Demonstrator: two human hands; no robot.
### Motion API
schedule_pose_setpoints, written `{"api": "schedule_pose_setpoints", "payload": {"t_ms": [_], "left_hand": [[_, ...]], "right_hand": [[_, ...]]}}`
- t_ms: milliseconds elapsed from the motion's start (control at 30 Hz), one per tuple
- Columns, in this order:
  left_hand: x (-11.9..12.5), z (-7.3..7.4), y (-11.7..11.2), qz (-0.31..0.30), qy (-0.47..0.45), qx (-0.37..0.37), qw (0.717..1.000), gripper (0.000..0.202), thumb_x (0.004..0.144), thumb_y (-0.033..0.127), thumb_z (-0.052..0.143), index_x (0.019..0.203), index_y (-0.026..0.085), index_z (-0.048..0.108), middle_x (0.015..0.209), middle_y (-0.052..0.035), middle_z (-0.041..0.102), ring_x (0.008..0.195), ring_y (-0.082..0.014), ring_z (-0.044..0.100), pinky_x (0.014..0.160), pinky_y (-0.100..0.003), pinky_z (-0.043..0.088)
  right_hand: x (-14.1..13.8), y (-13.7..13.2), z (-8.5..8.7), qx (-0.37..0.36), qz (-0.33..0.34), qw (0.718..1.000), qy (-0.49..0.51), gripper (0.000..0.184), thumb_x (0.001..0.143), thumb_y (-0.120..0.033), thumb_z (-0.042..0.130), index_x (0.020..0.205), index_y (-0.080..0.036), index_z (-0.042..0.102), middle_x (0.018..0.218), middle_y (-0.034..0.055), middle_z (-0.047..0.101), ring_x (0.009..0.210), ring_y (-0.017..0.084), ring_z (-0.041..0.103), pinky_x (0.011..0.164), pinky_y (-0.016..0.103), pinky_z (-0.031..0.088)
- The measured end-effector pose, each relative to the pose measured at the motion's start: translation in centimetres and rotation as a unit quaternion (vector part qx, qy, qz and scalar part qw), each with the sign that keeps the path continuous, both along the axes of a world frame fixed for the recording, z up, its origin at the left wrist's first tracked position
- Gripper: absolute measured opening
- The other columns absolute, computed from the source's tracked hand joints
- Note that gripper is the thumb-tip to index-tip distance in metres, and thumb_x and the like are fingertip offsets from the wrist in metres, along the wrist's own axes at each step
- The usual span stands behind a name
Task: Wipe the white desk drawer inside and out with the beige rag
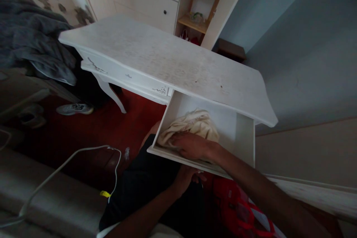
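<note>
A crumpled, cream-coloured fabric cloth [205,121] is located in the left part of an open, white, box-shaped drawer [247,139], close to the front panel. The cloth is contacted by the right hand [193,145], which is inserted palm-down over the drawer front; the fingers are directed into the folds, and whether they are clamped on the fabric cannot be told. The left hand [185,178] is positioned below, just beside the outer face of the drawer front, with the fingers bent and partly hidden; whether a pull is gripped cannot be told. The drawer is extended from a white, curved-edge desk [156,52], whose top is marked by grey smudges and small dark specks. Beneath the drawer, a bright red bag [237,208] is partly covered by the right forearm. To the left, a white cable [83,150] is looped near a small yellow tag [105,193]. Farther out, a grey shoe [74,109] is placed on the red floor [136,119], and a white panelled cabinet [145,2] with dark round knobs is seen behind the desk
</note>
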State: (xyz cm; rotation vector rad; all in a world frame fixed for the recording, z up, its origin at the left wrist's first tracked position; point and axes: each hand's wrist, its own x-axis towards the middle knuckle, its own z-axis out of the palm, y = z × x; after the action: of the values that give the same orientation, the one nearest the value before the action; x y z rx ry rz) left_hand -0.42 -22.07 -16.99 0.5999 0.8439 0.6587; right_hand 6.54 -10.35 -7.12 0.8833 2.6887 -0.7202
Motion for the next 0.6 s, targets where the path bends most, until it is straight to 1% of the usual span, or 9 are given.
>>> {"api": "schedule_pose_setpoints", "payload": {"t_ms": [100,200,267,333,400,433,467,533,600], "left_hand": [[0.0,-0.1,-0.1,0.005,-0.006,-0.006,1.0,0.028,0.06,0.042,0.055,0.066,0.015,0.055,0.052,-0.0052,0.062,0.044,-0.0108,0.049,0.05,-0.023,0.035],[0.1,-0.3,-0.1,0.009,-0.004,-0.006,1.0,0.027,0.061,0.041,0.055,0.067,0.015,0.056,0.055,-0.0062,0.065,0.044,-0.0104,0.049,0.05,-0.023,0.035],[0.1,-0.4,-0.1,0.007,-0.007,-0.006,1.0,0.028,0.06,0.041,0.054,0.067,0.015,0.056,0.055,-0.0063,0.065,0.044,-0.0108,0.049,0.05,-0.023,0.035],[0.2,-0.3,0.0,-0.001,-0.007,-0.006,1.0,0.027,0.059,0.042,0.053,0.064,0.015,0.055,0.053,-0.0063,0.064,0.044,-0.0107,0.049,0.05,-0.023,0.035],[0.1,-0.2,0.0,-0.007,0.001,-0.006,1.0,0.028,0.058,0.042,0.052,0.062,0.015,0.055,0.052,-0.0068,0.064,0.044,-0.0102,0.048,0.05,-0.023,0.035],[0.1,0.0,0.0,-0.007,0.005,-0.007,1.0,0.028,0.059,0.042,0.052,0.062,0.015,0.056,0.054,-0.0073,0.065,0.044,-0.0101,0.048,0.051,-0.023,0.035],[0.0,0.0,0.0,-0.006,0.009,-0.008,1.0,0.029,0.059,0.042,0.053,0.062,0.014,0.057,0.056,-0.0077,0.066,0.045,-0.01,0.048,0.051,-0.023,0.035],[-0.1,0.1,0.0,-0.006,0.014,-0.006,1.0,0.03,0.06,0.043,0.053,0.063,0.014,0.058,0.058,-0.0085,0.067,0.046,-0.0102,0.049,0.053,-0.023,0.035],[-0.2,0.1,0.0,-0.009,0.019,0.002,1.0,0.032,0.061,0.044,0.053,0.063,0.013,0.06,0.059,-0.0089,0.067,0.047,-0.0105,0.049,0.053,-0.023,0.035]], "right_hand": [[1.4,-1.8,1.4,0.028,-0.017,0.995,-0.091,0.022,0.089,-0.019,0.053,0.097,-0.01,0.071,0.101,0.0147,0.071,0.101,0.025,0.064,0.112,0.047,0.027],[3.4,-2.7,2.4,0.033,-0.059,0.986,-0.153,0.035,0.096,-0.037,0.051,0.087,-0.012,0.073,0.083,0.0131,0.072,0.089,0.024,0.068,0.115,0.048,0.02],[5.0,-3.1,2.7,0.068,-0.11,0.974,-0.187,0.041,0.097,-0.043,0.048,0.089,-0.012,0.073,0.081,0.0147,0.071,0.089,0.025,0.068,0.114,0.046,0.023],[6.7,-3.5,2.7,0.116,-0.168,0.956,-0.21,0.043,0.097,-0.045,0.047,0.092,-0.011,0.072,0.083,0.017,0.07,0.092,0.028,0.067,0.108,0.045,0.032],[8.4,-3.9,2.3,0.172,-0.22,0.937,-0.21,0.042,0.096,-0.046,0.05,0.1,-0.009,0.07,0.096,0.02,0.069,0.103,0.031,0.062,0.101,0.043,0.039],[9.2,-4.1,2.0,0.207,-0.248,0.924,-0.206,0.045,0.093,-0.048,0.053,0.108,-0.008,0.067,0.11,0.0224,0.066,0.112,0.033,0.058,0.101,0.044,0.039],[9.8,-4.3,1.6,0.242,-0.28,0.907,-0.202,0.054,0.09,-0.051,0.057,0.12,-0.006,0.062,0.126,0.0247,0.058,0.124,0.037,0.05,0.104,0.047,0.036],[10.7,-4.5,0.5,0.281,-0.359,0.867,-0.203,0.083,0.084,-0.059,0.062,0.144,-0.005,0.041,0.152,0.0269,0.031,0.141,0.042,0.027,0.107,0.057,0.03],[10.8,-4.3,-0.8,0.238,-0.441,0.84,-0.21,0.105,0.08,-0.067,0.058,0.155,-0.006,0.017,0.159,0.0259,0.009,0.145,0.043,0.013,0.105,0.063,0.03]]}}
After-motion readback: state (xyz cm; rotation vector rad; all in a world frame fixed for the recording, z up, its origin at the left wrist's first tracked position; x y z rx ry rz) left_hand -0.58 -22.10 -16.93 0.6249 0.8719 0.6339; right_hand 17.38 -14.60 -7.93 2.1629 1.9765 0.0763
